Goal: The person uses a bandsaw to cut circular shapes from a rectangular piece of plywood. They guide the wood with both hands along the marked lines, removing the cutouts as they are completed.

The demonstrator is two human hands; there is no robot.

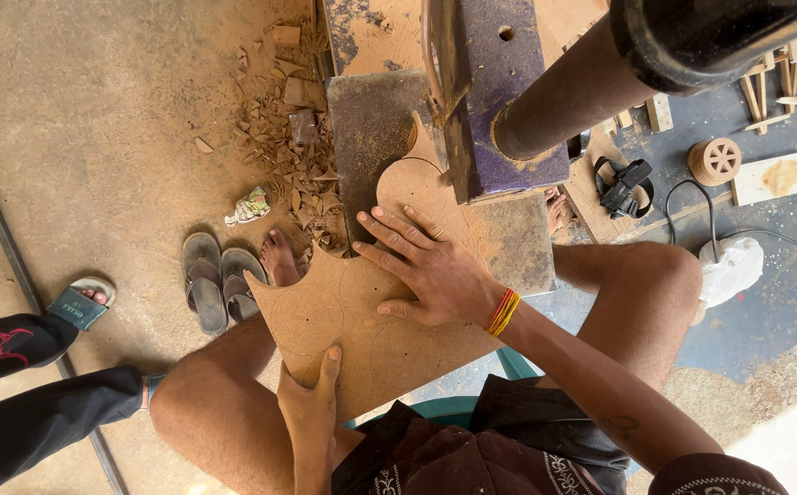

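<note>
— While the fibreboard sheet (pixel 362 312) lies across the saw table (pixel 376 128) and over my knees, where are your hands?

— Both on the board. My right hand (pixel 431 266) is pressed flat on top of it, fingers (pixel 389 234) spread and pointing toward the purple machine column (pixel 499 92). My left hand (pixel 311 394) clamps the near edge, thumb on the upper face, the rest curled under where I cannot see them

— Are the hands close together?

— Apart, the right one further up the board, the left at the edge nearest my body. Red and yellow thread bands (pixel 503 312) sit on my right wrist

— What does the board look like?

— Brown, thin, with round scallops already cut out of its edges and faint circles drawn on its face. One rounded lobe reaches up beside the column

— And around you?

— Wood offcuts (pixel 293 137) are heaped on the dusty floor left of the table. A pair of grey sandals (pixel 215 284) lies by my bare foot (pixel 279 258). Another person's dark trouser leg (pixel 41 422) comes in at lower left. Off to the right a small wooden wheel (pixel 715 161) rests on the floor near a black cable (pixel 765 234)
</note>
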